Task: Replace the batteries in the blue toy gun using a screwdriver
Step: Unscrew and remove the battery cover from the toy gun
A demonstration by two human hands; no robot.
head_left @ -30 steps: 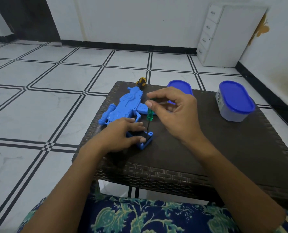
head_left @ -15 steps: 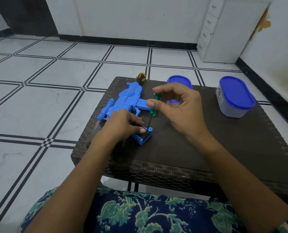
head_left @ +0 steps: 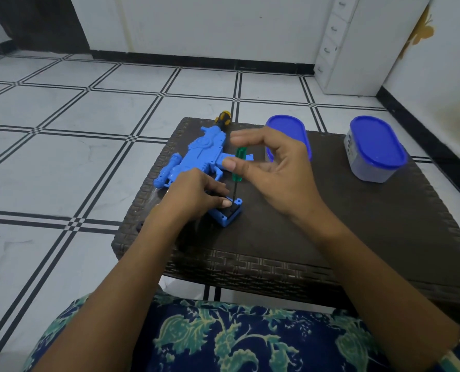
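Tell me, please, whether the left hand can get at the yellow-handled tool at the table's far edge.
Probably not right now: the left hand holds the blue toy gun steady under the green screwdriver, and the gun's body lies between it and the yellow-handled tool.

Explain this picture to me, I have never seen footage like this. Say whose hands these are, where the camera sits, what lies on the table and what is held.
There is no machine: a person works with bare hands, filmed by one wide camera worn on the head, looking down. On the dark woven table lie a blue toy gun, a blue-lidded tub, a second tub and a yellow-and-black tool handle. The left hand holds the gun's near end down. The right hand pinches a green screwdriver upright, its tip on that end.
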